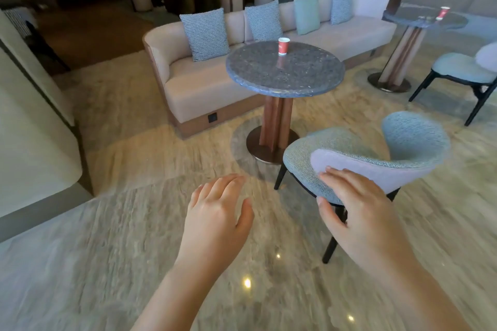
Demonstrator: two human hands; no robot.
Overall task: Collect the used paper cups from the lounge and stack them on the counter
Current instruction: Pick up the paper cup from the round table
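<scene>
Left hand (217, 212) and right hand (357, 212), lower centre, carry nothing, each grip spread, seemingly readied for pickup. 1 red paper cup (283, 46) stands upright on round counter (258, 75), frame centre; 2nd cup (444, 13) on far counter (403, 19), upper right; neither collected

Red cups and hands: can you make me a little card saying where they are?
near cup: red paper cup, upright on the round grey stone table
far cup: second red paper cup, upright on the farther round grey table, right
left hand: open, empty, over the floor
right hand: open, empty, beside the blue fabric chair; contact unclear
cups held: none
</scene>
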